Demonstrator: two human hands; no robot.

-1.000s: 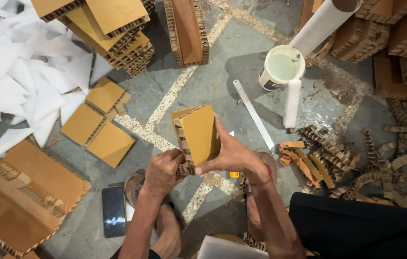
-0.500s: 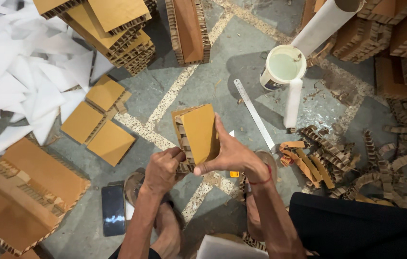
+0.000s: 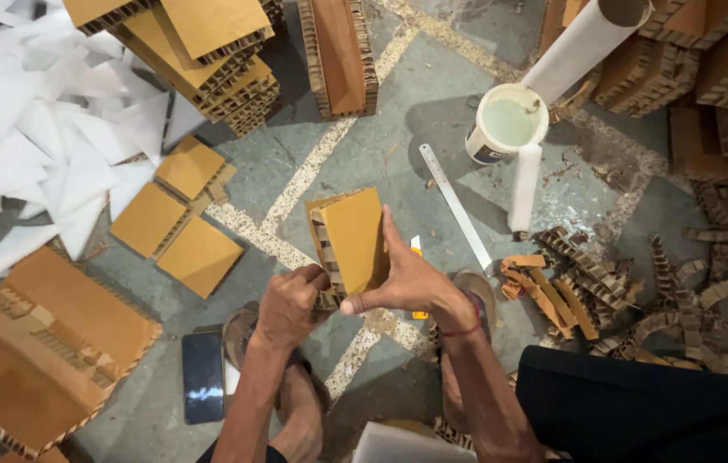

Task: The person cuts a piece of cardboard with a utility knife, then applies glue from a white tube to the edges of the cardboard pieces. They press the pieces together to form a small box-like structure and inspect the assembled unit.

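I hold a small brown honeycomb cardboard piece [image 3: 354,238] upright above the concrete floor. My right hand [image 3: 409,279] grips its right side, fingers flat on the face and thumb under its lower edge. My left hand [image 3: 291,302] pinches the corrugated lower left edge of the same piece. A yellow utility knife [image 3: 416,251] lies on the floor just behind my right hand, mostly hidden.
A metal ruler [image 3: 454,204], a white glue pot [image 3: 507,123] and a white tube [image 3: 524,187] lie ahead right. Three cut squares [image 3: 179,219] lie left, stacked boards [image 3: 197,53] beyond, white paper scraps [image 3: 25,129] far left. A phone [image 3: 203,375] rests by my foot; cardboard strips [image 3: 630,283] pile right.
Both hands and the cardboard piece stay almost where they were; the piece has turned only slightly in my grip.
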